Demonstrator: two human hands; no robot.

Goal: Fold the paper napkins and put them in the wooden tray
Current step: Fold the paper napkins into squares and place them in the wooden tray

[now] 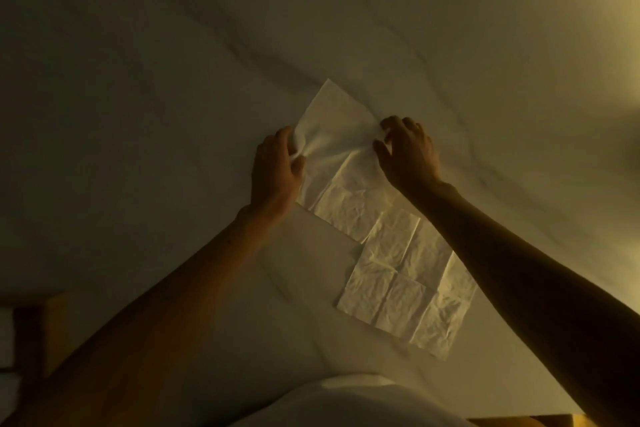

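1. Paper stock: thin, creased white tissue. Far napkin (343, 156) lies part-lifted on the pale veined counter (173, 80). Near napkin (405, 281) lies flat and unfolded closer to the person; its far corner meets the far napkin's near edge, overlap or bare touch not clear.
2. Hands: left hand (277, 170) pinches the far napkin's left edge, paper bunched at the grip. Right hand (408, 152) has fingers curled narrow at the right edge and appears to pinch it too.
3. Tray: not id'd. Wooden shape (31, 333) at lower-left frame edge is too dim to confirm.
4. Risk, tear: the sheet is stretched between both grips w/ wrinkles radiating from the left pinch. More outward pull prob. rips it.
5. Risk, skewed fold: w/ the left grip bunched, the edges may not line up, and the new crease may land off the existing fold lines.
6. Risk, drag: the napkins meet at one corner, so lifting or sliding the far one may shift the near one. The right forearm passes over the near napkin and could sweep it.
7. Risk, low light: the scene is dim and the paper edges are faint, so misalignment may go unnoticed.
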